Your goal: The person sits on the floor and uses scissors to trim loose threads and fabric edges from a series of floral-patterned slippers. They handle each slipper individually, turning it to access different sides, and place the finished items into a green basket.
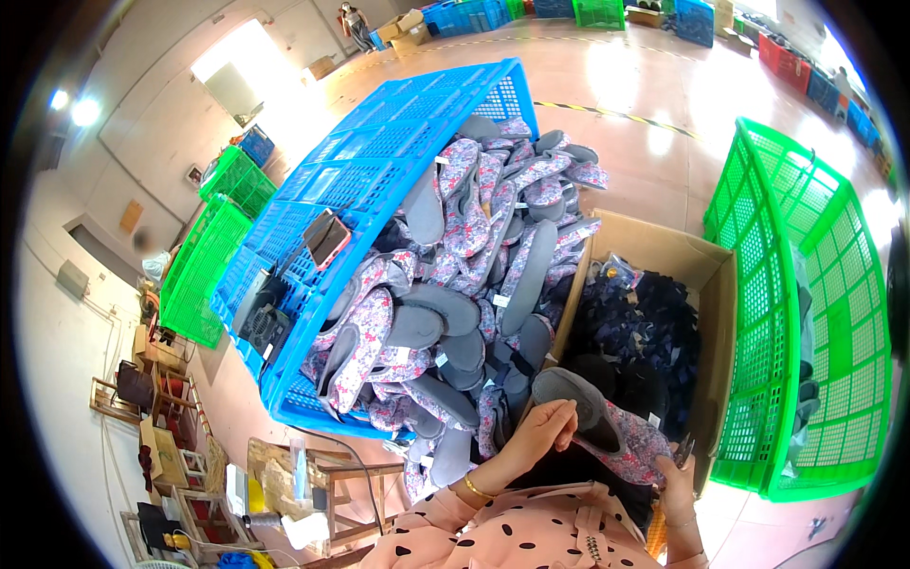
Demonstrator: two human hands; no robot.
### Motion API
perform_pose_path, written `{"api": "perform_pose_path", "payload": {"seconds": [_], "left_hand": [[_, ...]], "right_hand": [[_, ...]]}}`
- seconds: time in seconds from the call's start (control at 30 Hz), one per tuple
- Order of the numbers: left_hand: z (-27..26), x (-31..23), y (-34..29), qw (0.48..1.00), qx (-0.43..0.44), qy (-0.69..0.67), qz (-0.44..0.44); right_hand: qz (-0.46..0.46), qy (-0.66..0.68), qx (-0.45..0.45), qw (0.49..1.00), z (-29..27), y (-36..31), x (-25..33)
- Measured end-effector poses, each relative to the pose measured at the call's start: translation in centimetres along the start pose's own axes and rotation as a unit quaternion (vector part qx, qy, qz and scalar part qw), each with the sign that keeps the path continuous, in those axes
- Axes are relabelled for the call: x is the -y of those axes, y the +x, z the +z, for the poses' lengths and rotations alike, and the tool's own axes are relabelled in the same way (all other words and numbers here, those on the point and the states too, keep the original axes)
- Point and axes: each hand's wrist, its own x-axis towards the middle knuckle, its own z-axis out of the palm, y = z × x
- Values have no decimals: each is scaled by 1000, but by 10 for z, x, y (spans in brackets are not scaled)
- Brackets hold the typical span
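A floral slipper point(637, 446) with a grey sole and lining lies over my lap, its opening facing up. My right hand point(675, 486) grips its toe end, and a small dark pointed tool point(684, 449), which looks like thread snips, sticks up from the same hand. At the heel end, my left hand point(545, 434) is closed in a pinch beside the slipper's opening; whatever is between the fingertips is too small to make out. Just beyond my left arm is a heap of similar floral slippers point(462, 223), with grey soles and small white tags.
The heap spills from a tipped blue crate point(379, 119) carrying a phone point(326, 239) and a small dark fan-like device point(265, 327). A cardboard box point(716, 275) of dark scraps stands ahead; a green crate point(758, 284) is at right. Wooden stools point(365, 484) stand at lower left.
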Motion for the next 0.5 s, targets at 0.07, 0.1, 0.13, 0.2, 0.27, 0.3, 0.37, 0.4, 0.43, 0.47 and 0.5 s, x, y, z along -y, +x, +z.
{"api": "perform_pose_path", "payload": {"seconds": [0.07,0.1,0.13,0.2,0.27,0.3,0.37,0.4,0.43,0.47,0.5], "left_hand": [[0,0,-1,1000,-10,-2,-3],[0,0,-1,1000,-15,-4,-4],[0,0,-1,1000,-14,-2,-2],[0,0,-2,1000,-13,1,2],[-1,1,-2,1000,-12,1,4],[-1,1,-3,1000,-11,1,6],[-1,0,-3,1000,-12,-1,8],[0,0,-2,1000,-11,-2,8],[0,0,-2,1000,-10,-4,11],[0,1,-2,1000,-10,-6,13],[-1,1,-2,1000,-10,-9,16]], "right_hand": [[-7,4,11,1000,5,1,1],[-11,7,16,1000,7,1,2],[-13,4,12,1000,5,1,0],[-17,-3,7,1000,-1,3,-6],[-16,-8,16,1000,-3,3,-7],[-16,-11,21,1000,-3,3,-7],[-20,-2,23,1000,-4,5,-9],[-22,3,23,999,-4,5,-10],[-24,3,21,999,-5,6,-11],[-26,3,20,999,-5,6,-12],[-28,2,19,999,-5,7,-12]]}}
